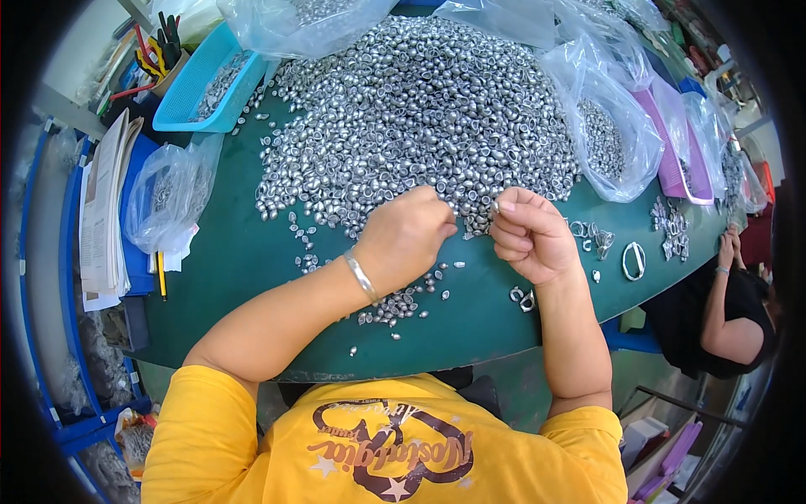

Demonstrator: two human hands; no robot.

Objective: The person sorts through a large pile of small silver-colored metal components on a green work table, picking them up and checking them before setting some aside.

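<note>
A large heap of small silver metal pieces (420, 109) covers the middle of a green table (243, 252). My left hand (407, 235), with a silver bangle on its wrist, rests closed at the heap's near edge, fingers curled among the pieces. My right hand (529, 235) is just beside it, fingers curled, pinching one small silver piece (495, 206) between thumb and forefinger. Loose pieces (395, 307) lie scattered under my left wrist. What the left hand's fingers hold is hidden.
A blue basket (201, 84) with silver pieces stands at the back left. Clear plastic bags (613, 134) of pieces lie right and left (168, 197). Purple trays (672, 160) are far right. Metal rings (634, 260) lie near another person's arm (726, 311). Papers (105, 210) are stacked left.
</note>
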